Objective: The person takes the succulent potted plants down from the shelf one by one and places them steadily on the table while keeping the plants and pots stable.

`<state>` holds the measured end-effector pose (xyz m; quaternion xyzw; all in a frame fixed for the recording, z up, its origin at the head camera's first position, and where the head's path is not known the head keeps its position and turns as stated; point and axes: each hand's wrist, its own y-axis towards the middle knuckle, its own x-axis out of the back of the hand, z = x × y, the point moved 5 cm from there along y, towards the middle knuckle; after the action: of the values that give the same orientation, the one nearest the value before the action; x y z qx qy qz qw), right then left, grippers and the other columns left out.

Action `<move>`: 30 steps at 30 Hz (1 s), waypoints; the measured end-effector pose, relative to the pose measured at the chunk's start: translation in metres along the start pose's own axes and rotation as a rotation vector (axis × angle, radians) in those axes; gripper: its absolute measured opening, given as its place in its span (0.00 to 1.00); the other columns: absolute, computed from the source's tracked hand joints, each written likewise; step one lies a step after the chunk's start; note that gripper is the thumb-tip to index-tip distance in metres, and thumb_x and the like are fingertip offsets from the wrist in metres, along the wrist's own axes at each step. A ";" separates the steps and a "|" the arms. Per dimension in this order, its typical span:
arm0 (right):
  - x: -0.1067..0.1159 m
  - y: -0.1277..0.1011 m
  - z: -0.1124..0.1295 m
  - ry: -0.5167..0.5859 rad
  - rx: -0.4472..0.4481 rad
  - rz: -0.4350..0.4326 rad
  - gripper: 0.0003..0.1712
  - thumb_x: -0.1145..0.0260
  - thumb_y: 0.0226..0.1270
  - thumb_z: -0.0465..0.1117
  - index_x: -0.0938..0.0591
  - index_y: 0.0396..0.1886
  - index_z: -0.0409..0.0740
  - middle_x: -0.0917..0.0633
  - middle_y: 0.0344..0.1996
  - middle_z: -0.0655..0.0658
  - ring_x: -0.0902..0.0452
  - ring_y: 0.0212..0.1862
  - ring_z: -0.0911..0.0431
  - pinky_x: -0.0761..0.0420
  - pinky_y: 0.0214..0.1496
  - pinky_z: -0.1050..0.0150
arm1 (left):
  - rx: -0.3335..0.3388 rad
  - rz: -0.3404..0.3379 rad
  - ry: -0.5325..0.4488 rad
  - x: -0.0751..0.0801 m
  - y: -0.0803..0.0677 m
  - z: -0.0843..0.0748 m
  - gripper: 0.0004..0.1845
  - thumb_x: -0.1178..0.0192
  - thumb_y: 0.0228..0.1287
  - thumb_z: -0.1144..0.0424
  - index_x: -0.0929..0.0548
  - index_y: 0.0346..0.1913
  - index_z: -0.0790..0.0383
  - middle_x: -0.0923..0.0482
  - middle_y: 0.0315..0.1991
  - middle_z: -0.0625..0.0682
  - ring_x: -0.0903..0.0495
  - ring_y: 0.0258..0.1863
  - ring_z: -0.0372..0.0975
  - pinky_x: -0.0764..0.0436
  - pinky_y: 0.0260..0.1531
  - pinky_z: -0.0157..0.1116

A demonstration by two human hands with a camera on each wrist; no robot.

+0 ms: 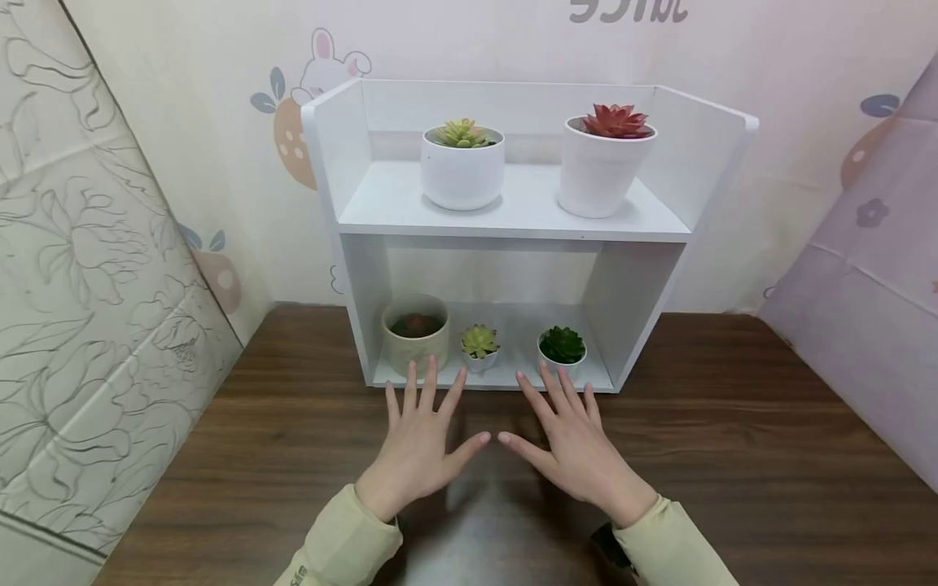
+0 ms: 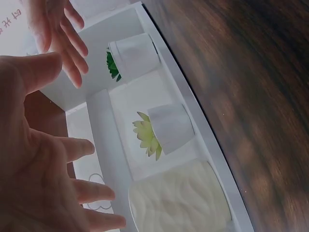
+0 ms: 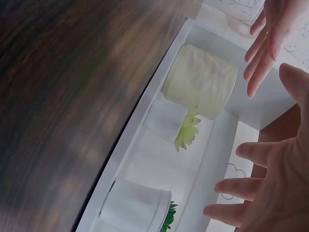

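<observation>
Lower shelf of the white rack [image 1: 352, 244], left to right: cream ribbed pot [image 1: 415, 338], small white pot with a yellow-green succulent [image 1: 479, 346], small white pot with a dark green succulent [image 1: 562, 352]. Left hand [image 1: 419, 443] flat over the wooden table [image 1: 733, 456], fingers spread, holding nothing — fingertips just in front of the cream pot. Right hand [image 1: 575, 443] the same, fingertips near the dark green one — thumbs nearly touching.
</observation>
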<state>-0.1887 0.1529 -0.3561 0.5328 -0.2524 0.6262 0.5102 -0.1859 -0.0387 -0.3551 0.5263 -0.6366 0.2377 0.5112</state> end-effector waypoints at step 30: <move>0.000 -0.001 0.007 0.008 0.073 -0.044 0.46 0.43 0.64 0.66 0.44 0.76 0.53 0.52 0.77 0.41 0.59 0.77 0.40 0.57 0.70 0.35 | 0.074 -0.098 0.028 0.011 0.006 0.014 0.50 0.48 0.59 0.30 0.53 0.77 0.52 0.67 0.77 0.64 0.67 0.75 0.62 0.62 0.65 0.66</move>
<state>-0.1851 0.1468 -0.3537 0.5541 -0.2154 0.6257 0.5051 -0.1960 -0.0529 -0.3489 0.5719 -0.5936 0.2434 0.5112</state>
